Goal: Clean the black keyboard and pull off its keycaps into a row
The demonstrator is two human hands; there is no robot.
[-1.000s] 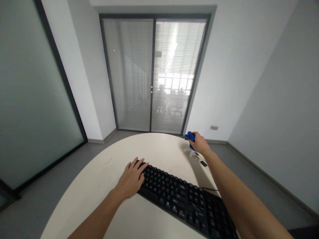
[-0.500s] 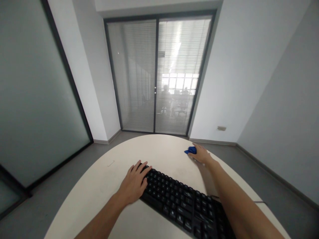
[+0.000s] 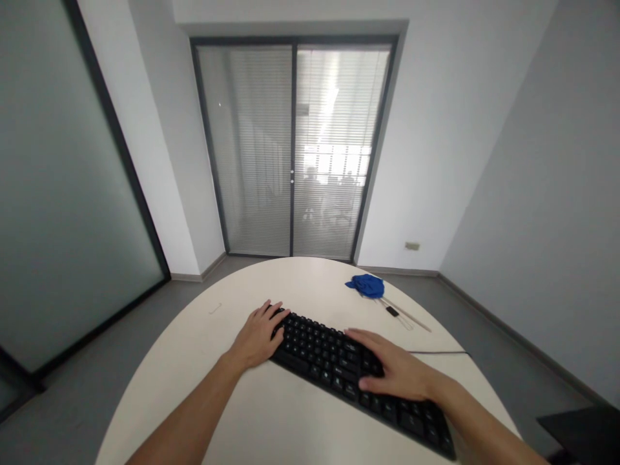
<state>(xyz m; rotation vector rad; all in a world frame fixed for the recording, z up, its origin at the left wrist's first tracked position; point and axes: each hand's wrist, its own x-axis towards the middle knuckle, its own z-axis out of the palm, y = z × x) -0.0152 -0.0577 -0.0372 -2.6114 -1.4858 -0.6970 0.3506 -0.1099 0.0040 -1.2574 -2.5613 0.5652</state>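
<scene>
A black keyboard (image 3: pixel 317 352) lies slantwise on the round white table (image 3: pixel 271 413). Over its left end rests my left hand (image 3: pixel 258 336), fingers spread across the keys near the far corner. My right hand (image 3: pixel 398 369) is laid across the keys toward the right end, with thumb and fingers apart; its far fingers are partly out of sight. Beyond the keyboard, apart from both hands, is a crumpled blue cloth (image 3: pixel 368 286).
Beside the cloth lie a thin pale stick (image 3: pixel 409 316) and a small black piece (image 3: pixel 392 311) with a thin loop. A dark cable (image 3: pixel 438 352) runs to the table's right edge. At lower right stands a black object (image 3: pixel 584 431). Glass doors (image 3: pixel 293 148) are ahead.
My right hand has left the blue cloth and come back toward me onto the keyboard. The left hand stays on the keyboard's left end. The view has shifted slightly.
</scene>
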